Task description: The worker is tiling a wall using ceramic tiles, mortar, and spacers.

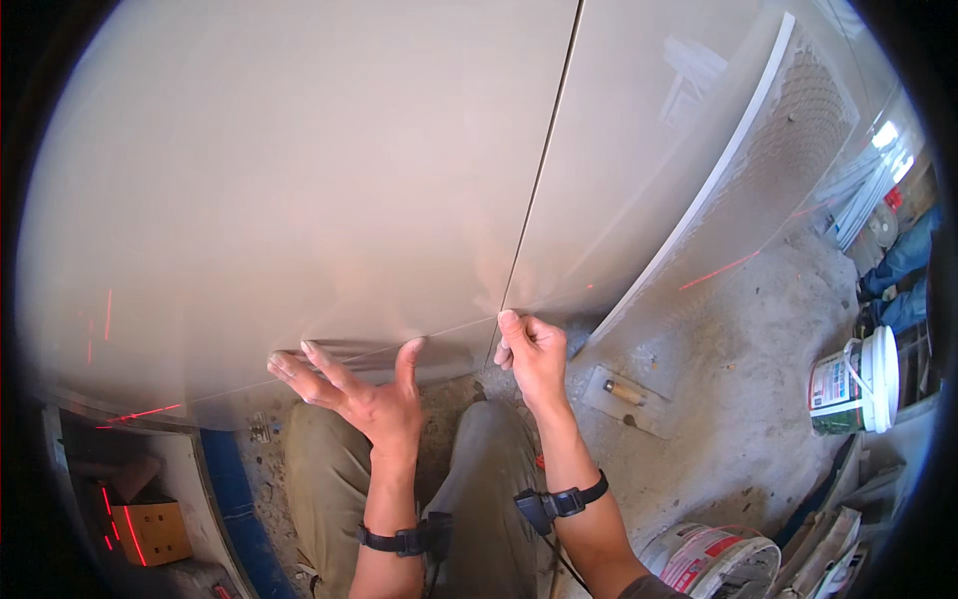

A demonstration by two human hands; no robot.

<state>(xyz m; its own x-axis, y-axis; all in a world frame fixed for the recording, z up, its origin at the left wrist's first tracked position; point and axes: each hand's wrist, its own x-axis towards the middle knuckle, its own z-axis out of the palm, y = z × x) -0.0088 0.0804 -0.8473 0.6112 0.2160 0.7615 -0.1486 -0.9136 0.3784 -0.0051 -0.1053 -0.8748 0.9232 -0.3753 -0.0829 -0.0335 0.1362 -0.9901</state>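
Your left hand (379, 407) is spread near the big panel (299, 200) facing you; your right hand (537, 365) curls at its seam (544, 150), but I can't tell whether it pinches anything. The panel looks heavy, stiff and chip-prone: hold opposite edges.

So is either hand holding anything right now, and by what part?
Left hand: nothing held that I can see; it is spread open. Right hand: curled by the seam; whether it pinches anything cannot be told.
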